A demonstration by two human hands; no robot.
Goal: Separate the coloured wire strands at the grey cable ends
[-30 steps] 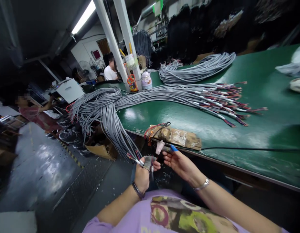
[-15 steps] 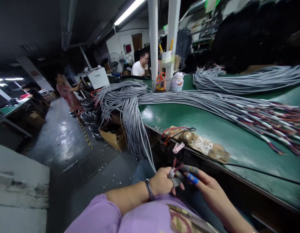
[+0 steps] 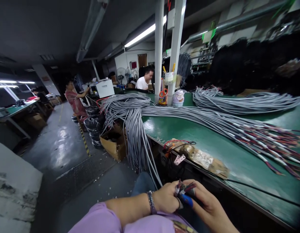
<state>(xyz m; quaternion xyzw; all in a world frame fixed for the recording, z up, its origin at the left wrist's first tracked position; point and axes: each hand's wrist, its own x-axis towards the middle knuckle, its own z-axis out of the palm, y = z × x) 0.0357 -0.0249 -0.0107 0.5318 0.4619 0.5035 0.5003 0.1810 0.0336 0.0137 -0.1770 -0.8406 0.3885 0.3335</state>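
Note:
My left hand (image 3: 167,199) is closed around the end of a grey cable (image 3: 153,170) that runs up to the big bundle hanging over the table edge. Thin red and dark wire ends (image 3: 186,187) stick out between both hands. My right hand (image 3: 208,207) is curled against the left one, its fingertips pinching those wire ends; one finger wears a blue cot (image 3: 187,200). Both hands are low in the view, in front of the green table (image 3: 213,142).
A large bundle of grey cables (image 3: 179,113) with stripped coloured ends lies across the table; another coil (image 3: 247,102) lies behind. A taped wooden fixture (image 3: 200,157) sits at the table edge. White posts (image 3: 175,48), cups and a jar stand behind. Two people work at the left rear. A cardboard box (image 3: 113,144) stands on the floor.
The view has tilted up and swung left. My hands have come together lower in the frame, and the right fingers now close over the wire ends.

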